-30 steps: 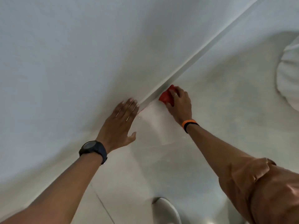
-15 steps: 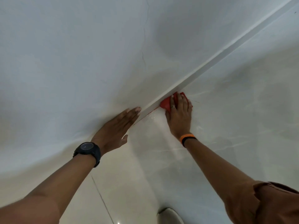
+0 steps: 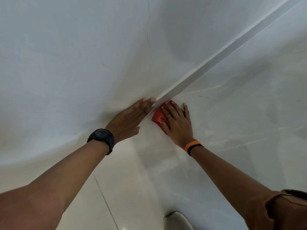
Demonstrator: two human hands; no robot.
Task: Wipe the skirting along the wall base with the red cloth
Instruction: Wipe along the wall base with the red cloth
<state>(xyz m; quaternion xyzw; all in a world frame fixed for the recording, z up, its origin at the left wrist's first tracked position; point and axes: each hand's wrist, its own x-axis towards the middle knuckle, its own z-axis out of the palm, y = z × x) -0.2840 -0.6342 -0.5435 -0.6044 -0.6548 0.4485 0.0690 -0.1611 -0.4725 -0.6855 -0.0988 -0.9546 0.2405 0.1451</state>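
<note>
The pale skirting (image 3: 216,61) runs as a narrow strip from the middle of the view up to the top right, where the white wall meets the glossy floor. The red cloth (image 3: 158,116) lies flat at its near end, pressed against the skirting and floor. My right hand (image 3: 177,123) rests flat on the cloth with fingers spread, covering most of it. My left hand (image 3: 129,119) lies flat on the wall just left of the skirting, fingers together and empty, its fingertips almost touching the cloth.
The white wall (image 3: 83,55) fills the left and top and has thin cracks. Pale marbled floor tiles (image 3: 240,122) spread to the right and below. A white rounded object (image 3: 177,220) sits at the bottom edge near my right arm.
My right hand has flattened onto the cloth, so more red shows at its left side. My left hand has closed in on it. The view has shifted, and the white thing at the right edge is gone.
</note>
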